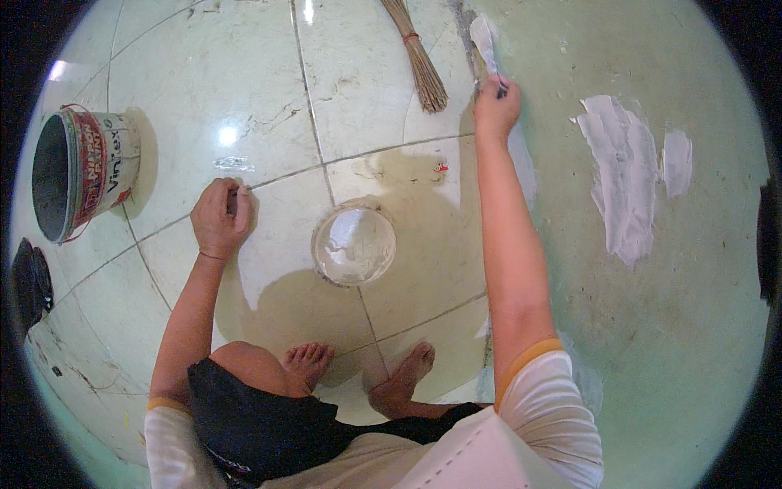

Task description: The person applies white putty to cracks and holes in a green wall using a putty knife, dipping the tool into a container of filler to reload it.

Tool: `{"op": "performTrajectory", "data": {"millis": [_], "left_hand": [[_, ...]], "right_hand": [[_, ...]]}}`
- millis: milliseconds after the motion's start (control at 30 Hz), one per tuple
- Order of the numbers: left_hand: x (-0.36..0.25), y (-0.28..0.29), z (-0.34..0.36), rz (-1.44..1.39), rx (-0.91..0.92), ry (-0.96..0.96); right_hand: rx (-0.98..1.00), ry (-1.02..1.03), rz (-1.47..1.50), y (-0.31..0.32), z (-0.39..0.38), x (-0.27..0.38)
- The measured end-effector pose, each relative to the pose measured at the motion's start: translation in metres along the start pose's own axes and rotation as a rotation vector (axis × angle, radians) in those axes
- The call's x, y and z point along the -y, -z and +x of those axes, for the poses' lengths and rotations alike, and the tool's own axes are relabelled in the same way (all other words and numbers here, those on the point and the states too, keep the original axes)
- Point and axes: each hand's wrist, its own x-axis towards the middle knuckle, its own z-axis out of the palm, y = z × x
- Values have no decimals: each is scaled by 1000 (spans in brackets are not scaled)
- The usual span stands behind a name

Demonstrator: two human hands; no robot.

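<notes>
My right hand point(497, 110) is closed round a putty knife point(487, 53) coated in white paste, held at the seam where the tiled floor point(375, 98) meets the greenish wall point(692, 342). My left hand point(217, 213) rests curled on the tiles, with something dark between thumb and fingers that I cannot make out. Between my arms lies a round, clear, shallow disc or lid point(353, 244). Thick white paste patches point(621, 179) are smeared on the greenish surface to the right. A bundle of thin sticks point(415, 61), tied with a red band, lies just left of the knife.
A paint bucket point(85, 171) stands at the far left, with a dark crumpled object point(31, 281) below it. A small red scrap point(441, 168) lies on the tiles. My bare feet are at the lower middle, below the disc.
</notes>
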Motion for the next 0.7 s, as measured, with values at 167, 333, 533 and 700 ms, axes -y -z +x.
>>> {"op": "performTrajectory", "data": {"millis": [167,333,533,700], "left_hand": [[4,5,0,16,1,-12],[1,0,0,-32,3,2],[5,4,-2,-32,4,-3],[5,6,-1,-26,-9,-2]], "right_hand": [[-4,-130,72,39,-55,5],[54,3,21,7,-21,24],[14,-43,-51,37,-30,5],[87,-167,110,45,-47,18]]}}
